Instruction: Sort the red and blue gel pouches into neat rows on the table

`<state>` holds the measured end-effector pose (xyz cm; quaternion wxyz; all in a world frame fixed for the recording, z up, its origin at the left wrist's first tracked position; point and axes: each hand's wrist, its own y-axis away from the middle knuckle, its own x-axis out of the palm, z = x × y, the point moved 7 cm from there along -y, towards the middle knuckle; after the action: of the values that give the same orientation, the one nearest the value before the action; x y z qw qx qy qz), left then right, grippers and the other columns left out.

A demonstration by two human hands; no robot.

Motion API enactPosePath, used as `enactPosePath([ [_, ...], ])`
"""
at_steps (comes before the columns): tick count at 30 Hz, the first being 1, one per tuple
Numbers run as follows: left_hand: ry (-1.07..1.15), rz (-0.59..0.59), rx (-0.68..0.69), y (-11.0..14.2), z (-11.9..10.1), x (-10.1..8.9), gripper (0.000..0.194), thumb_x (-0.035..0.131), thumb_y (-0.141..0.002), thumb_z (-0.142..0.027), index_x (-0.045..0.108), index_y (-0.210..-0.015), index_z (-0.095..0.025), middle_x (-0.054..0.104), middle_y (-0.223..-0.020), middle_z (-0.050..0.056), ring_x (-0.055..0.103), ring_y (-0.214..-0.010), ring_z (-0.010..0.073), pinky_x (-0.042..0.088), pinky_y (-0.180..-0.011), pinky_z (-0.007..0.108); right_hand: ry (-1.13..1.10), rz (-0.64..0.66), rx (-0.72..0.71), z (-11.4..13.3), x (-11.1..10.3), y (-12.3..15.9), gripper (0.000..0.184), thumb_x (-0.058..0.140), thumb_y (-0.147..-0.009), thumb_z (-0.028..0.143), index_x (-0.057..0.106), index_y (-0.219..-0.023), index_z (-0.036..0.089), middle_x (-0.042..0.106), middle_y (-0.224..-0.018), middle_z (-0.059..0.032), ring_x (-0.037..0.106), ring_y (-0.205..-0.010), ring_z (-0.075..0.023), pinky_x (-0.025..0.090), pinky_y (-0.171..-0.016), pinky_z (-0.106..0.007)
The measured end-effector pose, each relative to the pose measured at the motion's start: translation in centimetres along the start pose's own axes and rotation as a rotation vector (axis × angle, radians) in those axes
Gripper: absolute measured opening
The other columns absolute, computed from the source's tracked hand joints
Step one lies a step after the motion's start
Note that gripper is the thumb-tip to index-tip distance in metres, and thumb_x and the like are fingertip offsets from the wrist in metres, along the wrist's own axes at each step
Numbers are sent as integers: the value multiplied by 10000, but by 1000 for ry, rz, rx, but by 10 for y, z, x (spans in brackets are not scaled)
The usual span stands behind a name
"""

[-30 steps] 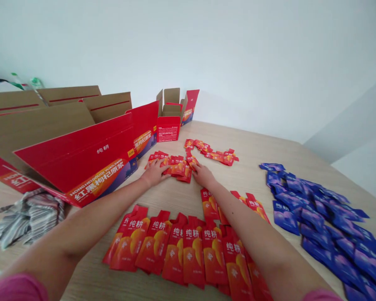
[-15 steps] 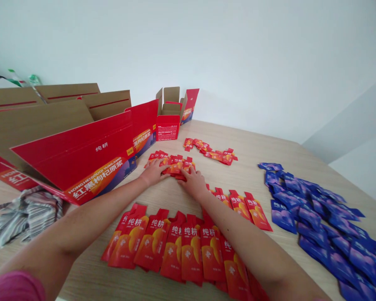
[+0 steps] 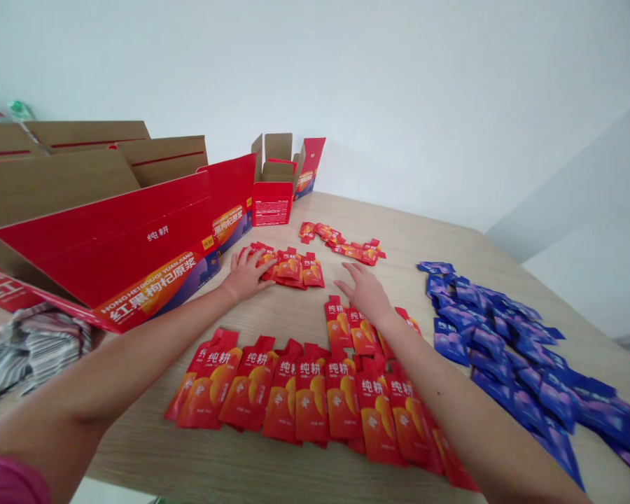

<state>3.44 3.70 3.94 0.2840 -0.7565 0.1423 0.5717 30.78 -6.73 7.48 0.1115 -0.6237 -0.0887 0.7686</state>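
Under the left fingertips: small cluster of red foil sachets (image 3: 294, 269), about five, overlapping, printed faces up. Left hand (image 3: 246, 275) lies flat and open, fingers (image 3: 240, 262) spread, tips on the cluster's left edge, no grip. Right hand (image 3: 365, 294) also open, spread, nothing held, just right of the cluster and not touching it.

Beyond the fingertips: loose strip of red sachets (image 3: 341, 243), roughly eight. Below both wrists: rows of red sachets (image 3: 309, 395), roughly fifteen, side by side, likely so each label shows. Right of the right hand: blue sachets (image 3: 496, 357), dozens, too overlapped to count; colours look kept apart on purpose.

Past the left fingers: one large open red carton (image 3: 136, 259), one small red carton (image 3: 271, 206). Left of the left wrist: striped cloth (image 3: 31, 350). All on a wood-grain table (image 3: 136, 448).
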Motion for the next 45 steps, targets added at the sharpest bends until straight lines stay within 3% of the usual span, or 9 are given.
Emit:
enactPosePath([
  [3,69,-59,59,4,-24,-14,535,483,-966,-394,444,-1478,-245,367,-1556,163,267,-1455,401,179,-1172,672,13,-37,68,-64,-19,40,527,500,-960,450,565,-1393,158,597,-1353,-169,588,-1220,-299,463,-1060,-445],
  [6,172,5,227,7,-79,-8,506,398,-983,-269,416,-1486,-215,464,-1494,128,427,-1378,262,329,-1180,464,129,56,206,-109,-20,84,473,470,-970,401,599,-1367,179,597,-1360,-172,548,-1274,-309,436,-1085,-457],
  [10,272,215,529,19,-171,26,446,491,-963,-236,523,-1409,-237,543,-1460,66,474,-1357,198,364,-1166,334,191,355,203,-108,4,119,409,458,-986,345,611,-1362,296,527,-1483,-82,432,-1396,-295,375,-1134,-454],
  [14,310,339,683,29,-213,49,353,579,-969,-316,590,-1314,-238,504,-1481,104,471,-1361,267,351,-1166,523,228,431,260,-84,16,112,451,457,-999,401,560,-1420,278,499,-1506,-102,358,-1447,-318,340,-1143,-465],
  [17,323,386,706,30,-201,47,312,590,-971,-355,614,-1257,-232,534,-1431,103,490,-1334,277,368,-1144,566,215,422,282,-60,18,93,489,430,-1002,461,536,-1437,264,507,-1486,-137,408,-1404,-328,371,-1100,-473],
  [24,324,464,589,49,-114,19,328,597,-943,-248,634,-1269,-254,538,-1465,72,412,-1421,279,319,-1193,523,214,413,307,22,22,71,607,418,-989,580,492,-1475,223,547,-1403,-195,567,-1227,-334,472,-951,-427],
  [35,352,463,352,84,12,-21,383,596,-857,-296,679,-1230,-284,584,-1431,71,440,-1414,254,323,-1186,440,152,434,14,162,41,38,498,445,-999,504,673,-1273,157,674,-1243,-207,589,-1208,-342,487,-938,-442],
  [40,348,409,296,85,31,-24,338,604,-853,-354,707,-1168,-288,619,-1389,62,479,-1380,240,363,-1162,413,186,431,-5,180,50,27,525,426,-1007,503,654,-1290,124,672,-1246,-219,589,-1214,-349,488,-939,-450],
  [45,336,274,237,88,22,-41,426,449,-928,-325,623,-1303,-224,504,-1503,95,429,-1417,225,320,-1195,401,28,345,129,151,20,35,588,411,-1004,560,504,-1447,186,663,-1258,-186,658,-1130,-295,510,-897,-380],
])
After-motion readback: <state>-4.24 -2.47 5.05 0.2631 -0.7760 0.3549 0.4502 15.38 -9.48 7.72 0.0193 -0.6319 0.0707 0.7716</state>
